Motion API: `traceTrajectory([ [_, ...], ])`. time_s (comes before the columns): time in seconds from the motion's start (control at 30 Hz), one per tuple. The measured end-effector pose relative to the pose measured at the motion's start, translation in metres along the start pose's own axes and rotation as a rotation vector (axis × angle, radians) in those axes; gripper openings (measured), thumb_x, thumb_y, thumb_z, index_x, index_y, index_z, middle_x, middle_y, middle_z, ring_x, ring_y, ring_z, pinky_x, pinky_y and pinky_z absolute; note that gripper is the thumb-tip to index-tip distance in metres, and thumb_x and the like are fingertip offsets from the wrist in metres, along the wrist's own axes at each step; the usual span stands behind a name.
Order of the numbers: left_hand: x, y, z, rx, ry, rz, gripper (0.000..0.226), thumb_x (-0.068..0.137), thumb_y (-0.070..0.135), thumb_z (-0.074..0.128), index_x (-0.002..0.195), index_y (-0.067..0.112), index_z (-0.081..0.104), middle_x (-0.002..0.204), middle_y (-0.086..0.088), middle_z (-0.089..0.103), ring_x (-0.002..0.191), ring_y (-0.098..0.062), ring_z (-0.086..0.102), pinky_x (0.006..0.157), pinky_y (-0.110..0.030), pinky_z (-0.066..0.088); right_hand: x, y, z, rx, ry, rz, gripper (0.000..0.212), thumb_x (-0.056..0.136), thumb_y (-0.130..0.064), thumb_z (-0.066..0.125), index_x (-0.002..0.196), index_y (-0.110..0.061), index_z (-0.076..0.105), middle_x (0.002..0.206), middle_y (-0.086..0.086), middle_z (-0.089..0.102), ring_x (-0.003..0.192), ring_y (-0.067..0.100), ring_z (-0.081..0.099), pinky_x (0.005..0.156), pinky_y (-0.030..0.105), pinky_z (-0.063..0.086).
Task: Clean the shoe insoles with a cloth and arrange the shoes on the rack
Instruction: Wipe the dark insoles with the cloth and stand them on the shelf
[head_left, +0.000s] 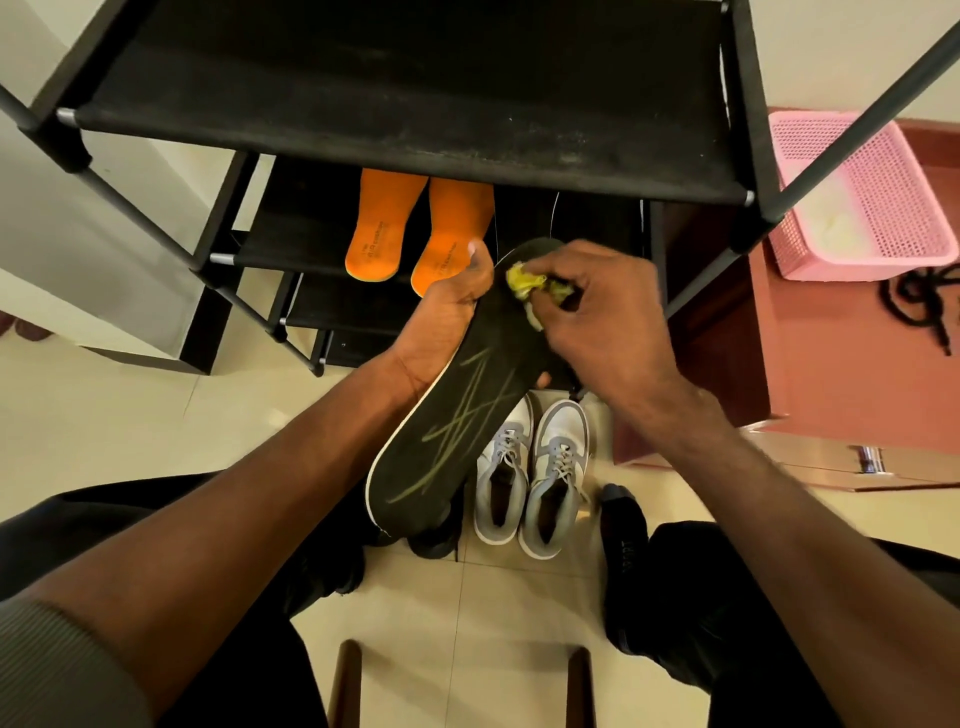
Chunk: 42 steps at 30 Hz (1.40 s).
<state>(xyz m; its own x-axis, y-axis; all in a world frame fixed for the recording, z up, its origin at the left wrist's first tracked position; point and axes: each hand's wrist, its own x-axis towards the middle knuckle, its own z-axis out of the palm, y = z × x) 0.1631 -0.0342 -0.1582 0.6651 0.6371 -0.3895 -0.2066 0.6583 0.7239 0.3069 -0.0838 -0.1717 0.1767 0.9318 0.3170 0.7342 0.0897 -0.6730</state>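
Hands first: left hand (457, 299) grips the black insole (457, 405) along its edge near the toe end, fingers curled under and thumb up on the rim, and right hand (597, 306) pinches a balled-up yellow cloth (527, 283) against the insole's top surface. That insole hangs in the air just in front of the shoe rack (410, 109), heel end pointing back toward the person, right above the shoes on the floor.

What could go wrong, I reckon: the insole is floppy and only held at one end, so a hard scrub could bend it or pop it out of that grip, and it'd drop onto the grey-and-white sneakers (530, 478) directly below. The cloth is a tiny wad too, easy to lose from the fingers.

Around the rack: two orange insoles (421, 234) lie on a lower shelf, heels forward. A dark shoe (431, 540) sits on the floor under the black insole, mostly hidden. A pink basket (857, 202) sits right of the rack, a black cord (919, 301) just beyond it. Those rack posts and the top shelf crowd the space ahead of the hands.
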Motion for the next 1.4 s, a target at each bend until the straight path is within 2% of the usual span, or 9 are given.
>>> traceTrajectory([
  [0.1, -0.002, -0.003, 0.009, 0.083, 0.002, 0.006, 0.085, 0.114, 0.027, 0.019, 0.049, 0.020, 0.075, 0.058, 0.006, 0.069, 0.054, -0.005, 0.069, 0.055, -0.020, 0.056, 0.008, 0.012, -0.011, -0.085, 0.163, 0.133, 0.025, 0.089, -0.011, 0.070, 0.111, -0.015, 0.080, 0.103, -0.003, 0.076, 0.087, 0.006, 0.069, 0.085, 0.030, 0.058],
  [0.17, 0.002, -0.004, 0.003, 0.098, 0.016, -0.003, 0.085, 0.114, 0.027, 0.019, 0.050, 0.022, 0.075, 0.061, 0.007, 0.070, 0.057, -0.004, 0.070, 0.060, -0.019, 0.058, 0.009, 0.014, -0.017, -0.036, 0.187, 0.191, 0.024, 0.090, -0.010, 0.070, 0.111, -0.016, 0.081, 0.101, -0.006, 0.074, 0.076, -0.003, 0.065, 0.072, 0.016, 0.054],
  [0.37, -0.001, 0.001, -0.014, 0.030, 0.122, 0.055, 0.037, 0.101, 0.027, 0.055, 0.077, 0.011, 0.078, 0.072, -0.003, 0.072, 0.069, -0.007, 0.072, 0.065, -0.020, 0.058, -0.006, -0.013, 0.003, 0.202, -0.079, 0.014, 0.022, 0.088, -0.003, 0.078, 0.109, -0.011, 0.080, 0.103, -0.004, 0.076, 0.093, 0.006, 0.072, 0.081, 0.013, 0.057],
  [0.47, 0.003, 0.005, -0.019, 0.083, 0.232, 0.099, 0.051, 0.113, 0.023, 0.028, 0.102, -0.001, 0.072, 0.079, 0.002, 0.070, 0.067, 0.004, 0.070, 0.064, -0.013, 0.054, -0.006, -0.011, 0.002, 0.261, -0.179, 0.001, 0.022, 0.089, -0.001, 0.077, 0.110, -0.008, 0.079, 0.102, -0.001, 0.074, 0.083, 0.011, 0.073, 0.063, 0.016, 0.058],
  [0.73, 0.000, 0.006, -0.003, 0.059, 0.160, -0.011, 0.035, 0.111, 0.029, 0.039, 0.109, 0.010, 0.068, 0.092, -0.010, 0.076, 0.081, -0.026, 0.074, 0.083, -0.047, 0.060, 0.009, 0.017, -0.012, -0.104, 0.039, 0.071, 0.026, 0.090, -0.009, 0.071, 0.114, -0.013, 0.079, 0.105, 0.001, 0.074, 0.092, 0.015, 0.070, 0.085, 0.042, 0.060],
  [0.9, 0.001, 0.009, -0.006, -0.003, 0.275, -0.038, 0.040, 0.111, 0.022, 0.037, 0.089, 0.012, 0.069, 0.076, -0.003, 0.075, 0.065, -0.011, 0.073, 0.061, -0.023, 0.060, 0.002, 0.012, -0.003, -0.080, -0.066, 0.041, 0.025, 0.087, -0.005, 0.073, 0.111, -0.011, 0.079, 0.104, 0.000, 0.073, 0.091, 0.014, 0.068, 0.084, 0.038, 0.060],
  [1.0, 0.004, 0.015, -0.012, -0.005, 0.310, 0.007, 0.034, 0.112, 0.016, 0.031, 0.090, 0.023, 0.057, 0.088, 0.014, 0.072, 0.063, 0.011, 0.066, 0.061, -0.007, 0.050, -0.007, 0.004, 0.008, -0.051, -0.161, -0.029, 0.025, 0.085, -0.004, 0.074, 0.109, -0.010, 0.080, 0.101, 0.001, 0.073, 0.091, 0.014, 0.068, 0.081, 0.033, 0.058],
  [1.2, 0.000, 0.011, -0.002, -0.086, 0.252, 0.010, 0.039, 0.111, 0.031, 0.035, 0.106, 0.005, 0.063, 0.078, -0.009, 0.077, 0.065, -0.019, 0.075, 0.053, -0.030, 0.060, 0.001, 0.018, 0.003, -0.226, 0.028, 0.185, 0.026, 0.092, -0.009, 0.070, 0.115, -0.015, 0.078, 0.105, 0.002, 0.070, 0.091, 0.012, 0.062, 0.082, 0.028, 0.048],
  [1.4, 0.003, 0.008, -0.009, -0.179, 0.200, 0.034, 0.039, 0.111, 0.032, 0.037, 0.112, 0.004, 0.064, 0.097, -0.012, 0.077, 0.084, -0.022, 0.076, 0.071, -0.033, 0.062, -0.013, -0.002, 0.015, -0.154, -0.097, -0.031, 0.024, 0.092, -0.005, 0.072, 0.114, -0.011, 0.078, 0.101, 0.002, 0.066, 0.086, 0.005, 0.055, 0.074, 0.015, 0.040],
])
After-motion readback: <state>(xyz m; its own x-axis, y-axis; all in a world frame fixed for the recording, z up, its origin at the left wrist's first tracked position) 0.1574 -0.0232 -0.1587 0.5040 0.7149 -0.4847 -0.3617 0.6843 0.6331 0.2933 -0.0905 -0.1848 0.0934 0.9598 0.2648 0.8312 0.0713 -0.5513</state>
